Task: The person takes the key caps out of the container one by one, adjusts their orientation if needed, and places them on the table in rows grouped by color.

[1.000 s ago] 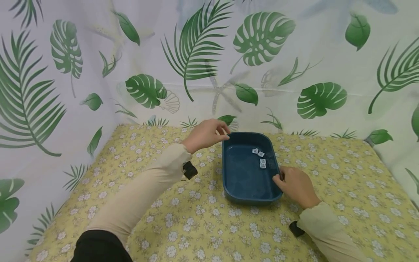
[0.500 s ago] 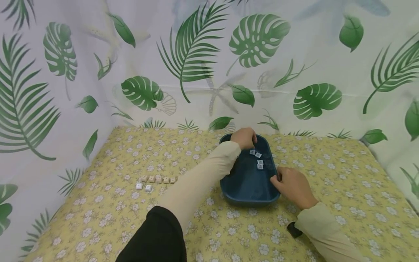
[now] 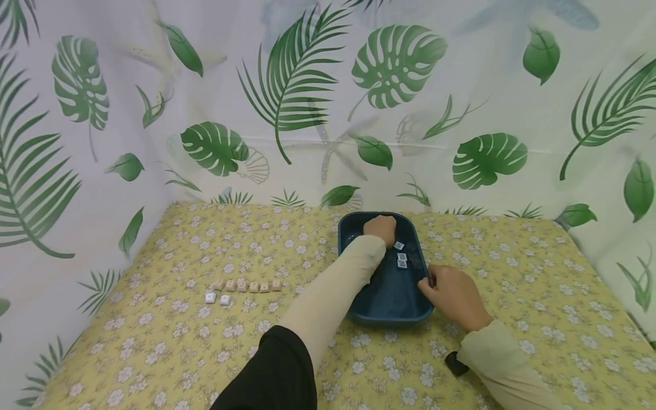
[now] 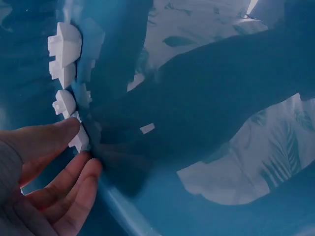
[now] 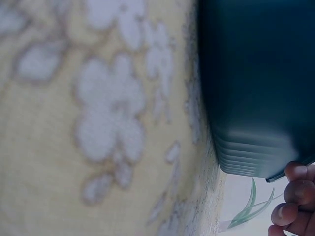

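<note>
My left hand point(image 3: 380, 229) is inside a dark blue plastic basin point(image 3: 385, 319), near its far end. In the left wrist view its thumb and fingers pinch the end one of several small white keycaps point(image 4: 68, 45) lined up on the basin floor. Short stems stick out from these keycaps. From the head view three white keycaps point(image 3: 402, 257) show beside the hand, which covers the pinched one. My right hand point(image 3: 455, 293) grips the basin's right rim, thumb on the inner side. The right wrist view shows its curled fingertips point(image 5: 297, 170) at the basin's outer wall point(image 5: 256, 93).
Left of the basin, a row of several tan keycaps point(image 3: 254, 287) lies on the yellow flowered tablecloth point(image 3: 154, 319). Two white keycaps point(image 3: 225, 300) sit just in front of that row. A leaf-patterned white curtain point(image 3: 287, 114) stands behind and at the left.
My left hand has gone from outside the left rim into the basin, then down to the white keycaps. The keycaps on the cloth came into sight. My right hand stays on the rim.
</note>
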Motion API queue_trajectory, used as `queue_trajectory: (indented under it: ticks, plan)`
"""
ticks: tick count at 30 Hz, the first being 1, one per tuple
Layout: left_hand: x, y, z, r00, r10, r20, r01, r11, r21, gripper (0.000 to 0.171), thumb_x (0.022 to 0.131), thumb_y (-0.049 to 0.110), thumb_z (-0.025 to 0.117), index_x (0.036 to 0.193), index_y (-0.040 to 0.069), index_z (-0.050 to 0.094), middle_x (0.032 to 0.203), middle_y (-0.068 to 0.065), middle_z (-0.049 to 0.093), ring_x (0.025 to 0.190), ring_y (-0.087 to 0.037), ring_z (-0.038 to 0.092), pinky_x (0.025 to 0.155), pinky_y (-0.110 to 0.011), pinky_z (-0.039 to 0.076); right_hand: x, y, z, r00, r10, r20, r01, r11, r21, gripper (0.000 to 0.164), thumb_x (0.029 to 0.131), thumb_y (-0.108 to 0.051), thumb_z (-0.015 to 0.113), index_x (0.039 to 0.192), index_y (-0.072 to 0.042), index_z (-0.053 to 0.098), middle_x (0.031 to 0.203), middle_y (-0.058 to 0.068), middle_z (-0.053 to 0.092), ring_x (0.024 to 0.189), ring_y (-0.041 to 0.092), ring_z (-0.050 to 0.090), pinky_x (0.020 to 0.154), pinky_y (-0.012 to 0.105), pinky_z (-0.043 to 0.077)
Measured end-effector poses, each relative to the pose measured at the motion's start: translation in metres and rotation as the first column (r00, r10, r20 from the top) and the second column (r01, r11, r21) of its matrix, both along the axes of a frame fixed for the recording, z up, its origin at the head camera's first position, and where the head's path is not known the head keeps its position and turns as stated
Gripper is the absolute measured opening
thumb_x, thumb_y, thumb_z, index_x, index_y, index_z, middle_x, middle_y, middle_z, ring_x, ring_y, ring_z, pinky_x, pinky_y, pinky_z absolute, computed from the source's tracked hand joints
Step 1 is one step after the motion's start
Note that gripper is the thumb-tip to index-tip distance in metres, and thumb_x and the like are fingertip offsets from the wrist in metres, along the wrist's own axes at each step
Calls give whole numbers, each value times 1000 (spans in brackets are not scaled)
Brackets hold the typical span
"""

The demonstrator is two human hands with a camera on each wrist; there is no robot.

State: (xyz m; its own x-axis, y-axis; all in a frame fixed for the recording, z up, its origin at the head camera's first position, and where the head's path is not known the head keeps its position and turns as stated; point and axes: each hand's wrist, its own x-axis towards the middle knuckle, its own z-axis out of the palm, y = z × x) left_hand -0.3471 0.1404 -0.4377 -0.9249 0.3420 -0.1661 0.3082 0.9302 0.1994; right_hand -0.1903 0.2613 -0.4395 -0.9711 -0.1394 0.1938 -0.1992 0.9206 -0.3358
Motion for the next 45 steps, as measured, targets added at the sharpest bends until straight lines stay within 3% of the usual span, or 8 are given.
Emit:
queue_trajectory:
  ticks: [12, 18, 22, 24, 27, 30, 35, 45]
  plan:
    - [6, 0, 0, 997, 5, -78, -6, 1000, -11, 19, 93, 19, 56, 105, 23, 71, 109, 6, 70, 93, -11, 67, 76, -30, 56, 1, -2, 1, 1000, 10, -21, -10, 1000, 1, 33, 87, -11, 54, 58, -14, 40, 49, -2, 32, 42, 11, 27, 44, 23, 22]
    - [9, -2, 14, 996, -38, -78, 38, 999, -1, 22, 95, 20, 54, 113, 22, 66, 109, 4, 69, 93, -11, 67, 75, -29, 56, 1, 0, 1, 1000, 6, -15, -6, 1000, 10, 33, 88, -13, 54, 58, -13, 40, 48, -2, 32, 42, 11, 27, 44, 23, 22]
    - [14, -10, 34, 993, -96, -75, 100, 994, 46, 18, 96, 17, 52, 83, 18, 65, 77, 4, 64, 68, -9, 60, 58, -23, 48, 0, 0, 1, 1000, 0, -5, 0, 1000, 14, 33, 88, -14, 54, 58, -13, 41, 48, -1, 33, 42, 12, 28, 44, 24, 23]
    - [18, -15, 45, 987, -147, -61, 151, 985, 80, 29, 95, 15, 53, 66, 16, 51, 61, 4, 46, 54, -9, 42, 50, -22, 35, -1, 0, 1, 1000, 2, -5, -2, 1000, 14, 33, 88, -14, 53, 58, -13, 41, 48, -1, 33, 42, 12, 28, 44, 23, 23]
    - [28, -25, 61, 973, -222, -64, 229, 966, 119, 25, 92, 13, 59, 68, 17, 54, 65, 6, 46, 57, -7, 36, 53, -20, 33, -1, -1, 1, 1000, 6, -7, -6, 1000, 12, 33, 88, -13, 53, 58, -13, 40, 48, -2, 32, 41, 11, 27, 43, 23, 23]
    - [41, -38, 77, 958, -275, -85, 285, 946, 151, 9, 91, 14, 60, 90, 15, 69, 86, 3, 64, 68, -7, 51, 63, -20, 44, 0, -2, 1, 1000, 8, -13, -8, 1000, 7, 34, 88, -13, 54, 58, -13, 40, 48, -2, 31, 41, 11, 27, 43, 23, 23]
    - [67, -63, 99, 942, -330, -67, 336, 916, 221, 22, 94, 16, 58, 112, 11, 68, 107, -3, 67, 89, -14, 63, 78, -24, 50, 0, -3, 2, 1000, 6, -7, -5, 1000, 9, 33, 89, -13, 54, 58, -13, 41, 48, -2, 32, 41, 11, 28, 43, 23, 23]
    - [99, -118, 96, 947, -322, 14, 286, 857, 428, 14, 91, 14, 61, 104, 13, 67, 98, -2, 66, 84, -10, 60, 72, -20, 50, 0, -1, -1, 1000, -4, 3, 4, 1000, 4, 32, 89, -14, 53, 58, -13, 41, 48, 0, 33, 42, 12, 29, 44, 24, 23]
